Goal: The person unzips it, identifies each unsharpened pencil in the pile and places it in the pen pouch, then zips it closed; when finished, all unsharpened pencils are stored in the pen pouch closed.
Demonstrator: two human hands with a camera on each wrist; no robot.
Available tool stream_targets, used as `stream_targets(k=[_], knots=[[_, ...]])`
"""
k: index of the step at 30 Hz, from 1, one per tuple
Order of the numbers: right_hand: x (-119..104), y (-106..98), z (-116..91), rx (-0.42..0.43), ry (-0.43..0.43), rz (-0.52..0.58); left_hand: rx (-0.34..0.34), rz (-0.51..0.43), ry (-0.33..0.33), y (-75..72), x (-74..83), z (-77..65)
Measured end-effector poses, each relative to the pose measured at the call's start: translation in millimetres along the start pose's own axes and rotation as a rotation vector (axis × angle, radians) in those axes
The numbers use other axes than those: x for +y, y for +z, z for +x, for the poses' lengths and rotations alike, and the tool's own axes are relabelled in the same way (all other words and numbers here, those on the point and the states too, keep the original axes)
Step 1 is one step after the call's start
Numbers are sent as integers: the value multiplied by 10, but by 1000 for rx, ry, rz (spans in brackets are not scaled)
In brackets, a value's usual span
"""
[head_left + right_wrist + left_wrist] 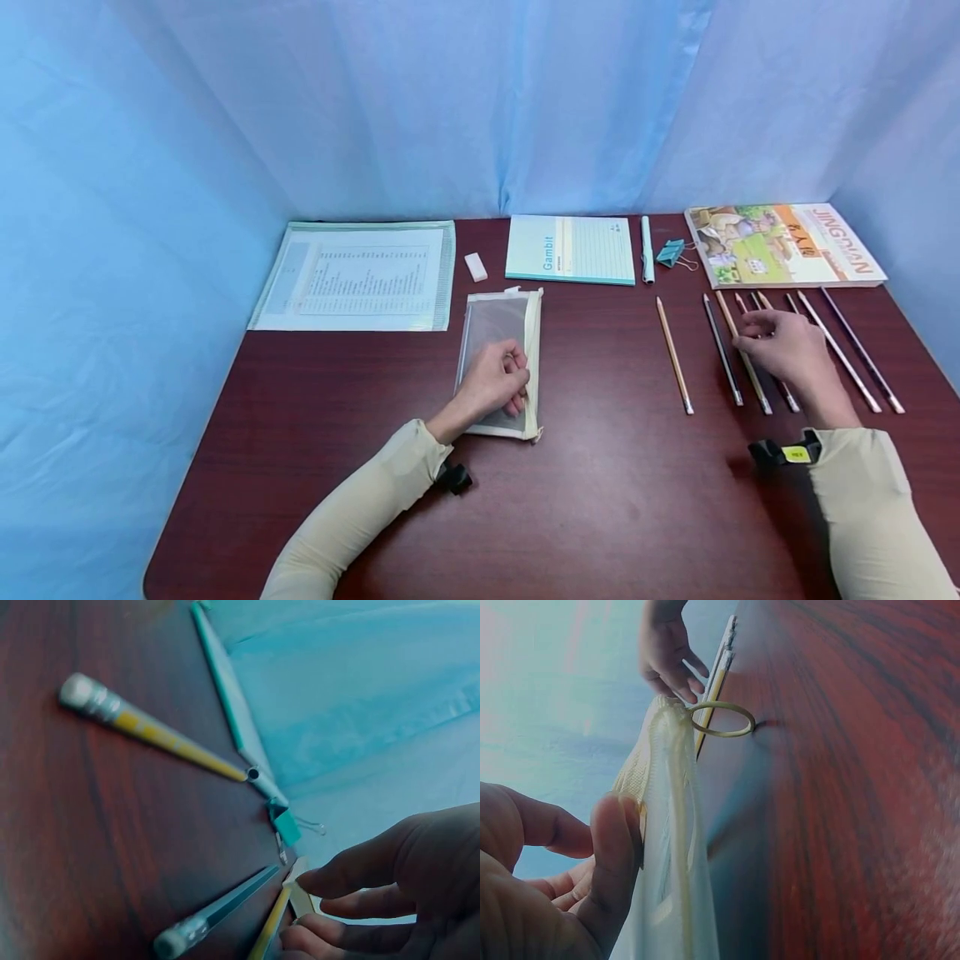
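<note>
A clear mesh zip pouch (498, 321) with a cream zipper edge lies under my left hand (495, 379). In the left wrist view, thumb and finger pinch the zipper edge, where a bit of gold metal shows. A ring (724, 720) hangs at the pouch's end. Over on the right, my right hand (787, 346) is above a row of pencils. Its thumb and bent fingers, a gap between them, come right at a yellow pencil (271, 922). A dark pencil (217, 911) lies just left of that one, and another yellow pencil (675, 354) lies farther left.
Along the back lie a sheet in a clear sleeve (360, 275), a white eraser (476, 267), a notebook (570, 250), a pen (647, 250), a teal binder clip (670, 252) and a picture book (783, 246). Blue curtains (420, 108) surround the dark table (600, 500).
</note>
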State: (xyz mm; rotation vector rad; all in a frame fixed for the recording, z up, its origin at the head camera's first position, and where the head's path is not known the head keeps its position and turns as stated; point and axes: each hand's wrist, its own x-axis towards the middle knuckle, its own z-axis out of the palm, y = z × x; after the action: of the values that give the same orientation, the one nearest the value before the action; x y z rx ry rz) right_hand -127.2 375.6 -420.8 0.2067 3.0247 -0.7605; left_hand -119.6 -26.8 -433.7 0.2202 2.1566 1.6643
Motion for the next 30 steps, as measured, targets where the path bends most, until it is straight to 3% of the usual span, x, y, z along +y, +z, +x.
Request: stream_targets(k=[13,19,25,30], knots=[[13,61,90,-81,22,-183,8,8,-4,-7,-11,8],[-21,-10,123,-157,-14,-188,1,3,-15,-8,-15,10],[-40,-135,97,-219,61,-49,-10,-5,-12,-13,-13,13],[-71,-145,62,-241,121,210,-9,-4,-11,-16,-12,14]])
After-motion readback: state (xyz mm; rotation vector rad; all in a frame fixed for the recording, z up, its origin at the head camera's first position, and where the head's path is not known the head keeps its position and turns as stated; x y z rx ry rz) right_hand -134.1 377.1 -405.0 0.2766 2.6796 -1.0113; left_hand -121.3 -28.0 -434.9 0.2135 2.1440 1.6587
